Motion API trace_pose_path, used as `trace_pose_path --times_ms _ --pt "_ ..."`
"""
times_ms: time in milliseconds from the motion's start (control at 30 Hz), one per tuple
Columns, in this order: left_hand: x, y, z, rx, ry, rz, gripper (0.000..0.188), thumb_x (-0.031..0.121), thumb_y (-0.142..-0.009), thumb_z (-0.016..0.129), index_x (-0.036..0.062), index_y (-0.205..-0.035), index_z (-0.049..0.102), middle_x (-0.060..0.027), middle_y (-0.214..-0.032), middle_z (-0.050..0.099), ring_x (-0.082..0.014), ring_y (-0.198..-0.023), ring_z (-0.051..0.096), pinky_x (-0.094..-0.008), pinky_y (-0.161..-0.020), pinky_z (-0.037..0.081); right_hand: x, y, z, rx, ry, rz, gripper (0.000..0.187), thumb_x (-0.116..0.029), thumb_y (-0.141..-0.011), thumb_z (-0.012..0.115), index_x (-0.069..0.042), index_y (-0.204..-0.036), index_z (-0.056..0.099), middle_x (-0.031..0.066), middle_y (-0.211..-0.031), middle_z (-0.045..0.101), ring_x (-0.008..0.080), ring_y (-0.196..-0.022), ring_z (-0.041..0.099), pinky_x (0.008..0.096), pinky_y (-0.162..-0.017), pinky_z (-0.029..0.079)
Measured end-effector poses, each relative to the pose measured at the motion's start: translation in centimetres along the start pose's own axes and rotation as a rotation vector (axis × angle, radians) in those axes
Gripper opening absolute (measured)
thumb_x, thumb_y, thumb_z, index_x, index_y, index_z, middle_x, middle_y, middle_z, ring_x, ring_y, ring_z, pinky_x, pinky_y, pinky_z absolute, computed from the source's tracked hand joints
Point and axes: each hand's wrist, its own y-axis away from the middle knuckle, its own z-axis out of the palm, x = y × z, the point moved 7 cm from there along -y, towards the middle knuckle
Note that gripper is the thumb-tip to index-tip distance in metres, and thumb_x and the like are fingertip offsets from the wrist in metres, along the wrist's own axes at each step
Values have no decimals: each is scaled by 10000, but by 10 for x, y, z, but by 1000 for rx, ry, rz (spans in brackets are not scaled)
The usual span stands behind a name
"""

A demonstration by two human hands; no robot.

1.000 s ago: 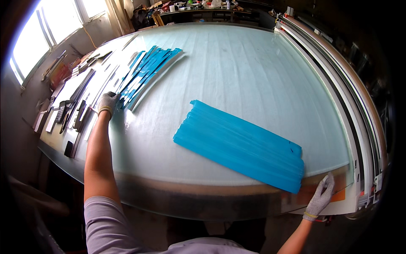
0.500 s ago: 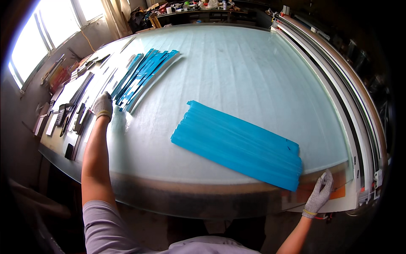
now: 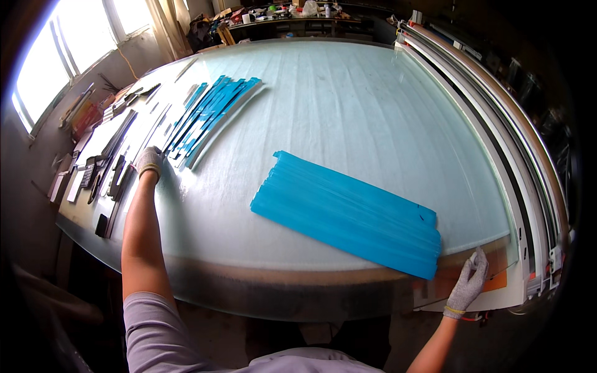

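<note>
My left hand (image 3: 149, 161), in a pale knit glove, is at the left of the glass-topped table, beside the near ends of a fanned bundle of blue strips (image 3: 214, 115). Its fingers look curled; what they hold, if anything, is hidden. Near the front right corner, my right hand (image 3: 467, 281), gloved alike, has thumb and fingertips brought together in a pinch; I cannot make out what is between them. A wide blue panel of side-by-side strips (image 3: 348, 214) lies slantwise between the hands, its right end closest to the right hand.
Along the left edge lie a calculator (image 3: 89, 174), a small black object (image 3: 102, 225) and several long thin pieces. A long white and brown rail (image 3: 497, 118) borders the right side. Behind the far edge stands a cluttered bench (image 3: 292, 20). An orange patch (image 3: 495, 281) shows at the right corner.
My left hand has shifted slightly left and toward me, a little away from the blue strips. My right hand stays nearly in place. The view has shifted slightly.
</note>
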Motion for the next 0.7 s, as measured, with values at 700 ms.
trace_pose_path --times_ms 700 --pt "-24 6 -30 156 131 -155 349 400 -922 681 91 -1055 773 -187 -1045 752 -357 -1005 721 -455 -876 546 1 -2 5 11 23 -71 402 31 -935 576 2 -1335 598 127 -1160 612 257 -1031 579 377 -939 468"
